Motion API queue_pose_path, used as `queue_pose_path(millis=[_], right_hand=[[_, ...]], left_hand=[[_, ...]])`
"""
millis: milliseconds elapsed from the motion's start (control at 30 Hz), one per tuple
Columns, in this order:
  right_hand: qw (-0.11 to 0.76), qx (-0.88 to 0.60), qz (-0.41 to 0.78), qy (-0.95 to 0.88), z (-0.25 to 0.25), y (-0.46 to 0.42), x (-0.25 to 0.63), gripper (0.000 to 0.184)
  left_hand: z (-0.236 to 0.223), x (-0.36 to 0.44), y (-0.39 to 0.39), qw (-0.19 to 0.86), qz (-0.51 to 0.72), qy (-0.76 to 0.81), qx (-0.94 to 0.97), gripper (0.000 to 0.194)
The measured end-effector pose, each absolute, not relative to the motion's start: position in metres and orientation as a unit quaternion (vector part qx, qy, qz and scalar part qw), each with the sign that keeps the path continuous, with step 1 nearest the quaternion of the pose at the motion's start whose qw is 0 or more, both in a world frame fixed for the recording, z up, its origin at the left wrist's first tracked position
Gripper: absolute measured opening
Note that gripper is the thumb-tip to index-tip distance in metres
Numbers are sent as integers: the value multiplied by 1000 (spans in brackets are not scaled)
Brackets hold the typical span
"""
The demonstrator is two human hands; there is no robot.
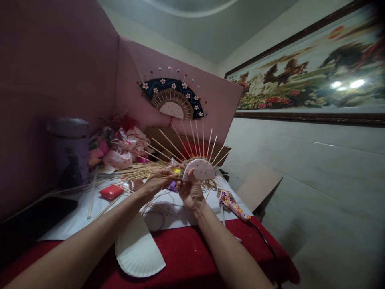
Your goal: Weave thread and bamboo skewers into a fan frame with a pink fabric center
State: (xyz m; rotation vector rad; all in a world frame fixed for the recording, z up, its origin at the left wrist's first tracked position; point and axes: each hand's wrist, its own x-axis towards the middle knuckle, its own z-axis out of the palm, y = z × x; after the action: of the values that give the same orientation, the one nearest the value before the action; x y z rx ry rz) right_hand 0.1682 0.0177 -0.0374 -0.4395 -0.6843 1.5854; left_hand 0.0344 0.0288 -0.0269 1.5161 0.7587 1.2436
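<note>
"Where's the stick fan (204, 170)?"
"Just below the frame's centre, sticks (197, 138) spreading upward. My right hand (192, 194) has its dotted base gripped, thumb in front."
"And your left hand (161, 179)?"
"At its left edge, fingers drawn together; I can't tell if they pinch anything."
"Nearby?"
"Red packet (112, 192) at centre left, white paper plate (138, 251) lower down."

Both forearms (231, 249) are bare and smooth, tapering to slim wrists (198, 206); the left hand (160, 179) and right hand (191, 193) are bare too (finer detail is blurred).
</note>
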Motion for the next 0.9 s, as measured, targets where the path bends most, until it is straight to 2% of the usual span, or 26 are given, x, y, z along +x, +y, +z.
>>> queue_pose_path(millis=[233,333,467,567,800,900], right_hand=[[671,-212,659,-267,-36,16,166,20],[661,-193,668,-283,-36,18,168,20],[653,-185,678,-282,-37,23,174,25],[662,-195,668,-278,-39,27,178,29],[684,-195,648,-272,-45,35,181,31],[701,-200,637,-249,-46,38,182,33]], left_hand=[[-33,34,33,428,510,334,667,38],[-40,31,44,395,520,335,679,32],[-48,14,66,301,523,362,711,17],[-45,-5,77,264,512,389,719,16],[-21,-39,70,7,427,531,732,22],[-18,-46,70,-63,429,557,708,22]])
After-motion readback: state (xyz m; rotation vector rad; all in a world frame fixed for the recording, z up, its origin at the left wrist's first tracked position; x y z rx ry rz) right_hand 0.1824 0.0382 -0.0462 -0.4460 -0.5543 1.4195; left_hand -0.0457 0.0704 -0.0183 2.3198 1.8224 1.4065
